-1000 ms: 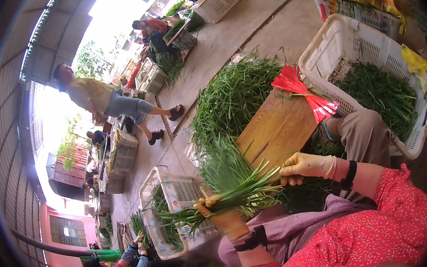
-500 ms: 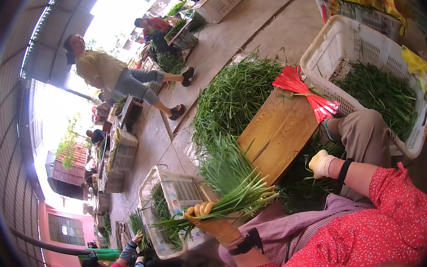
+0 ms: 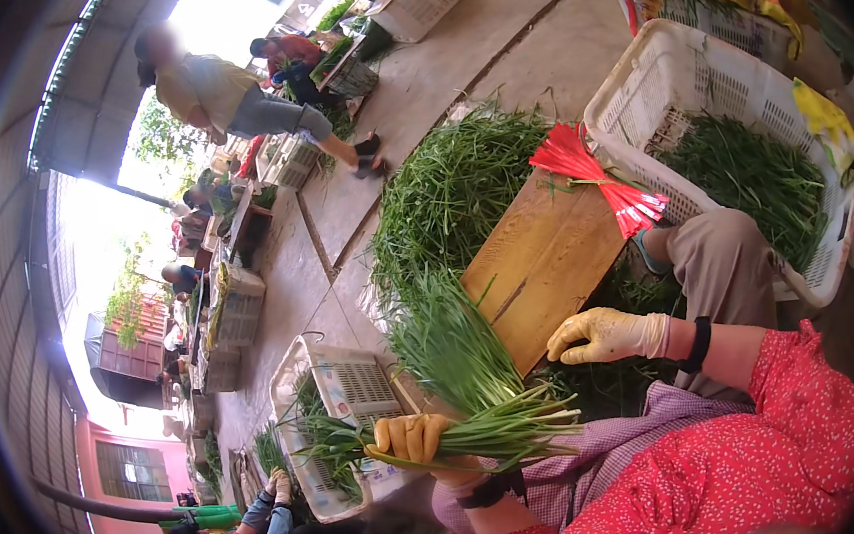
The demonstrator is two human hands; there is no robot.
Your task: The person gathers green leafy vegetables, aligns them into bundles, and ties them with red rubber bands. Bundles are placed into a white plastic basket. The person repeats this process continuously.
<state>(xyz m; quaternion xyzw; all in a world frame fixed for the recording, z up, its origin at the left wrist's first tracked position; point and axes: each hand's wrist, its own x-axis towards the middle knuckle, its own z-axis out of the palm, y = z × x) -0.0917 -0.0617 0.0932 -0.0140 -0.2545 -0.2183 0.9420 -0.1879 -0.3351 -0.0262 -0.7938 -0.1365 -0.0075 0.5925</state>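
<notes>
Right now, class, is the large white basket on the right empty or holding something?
Partly filled: green stalks lie in the white basket, bare inner wall showing above them.

Bunch of green stalks [image 3: 505, 427] in your left hand [image 3: 429, 450]
Its pale ends point right. Your right hand [image 3: 605, 336], loosely curled, hovers near the wooden board [image 3: 547, 258], where red strips [image 3: 609, 187] lie at the far end beside a white basket [image 3: 658, 78].
</notes>
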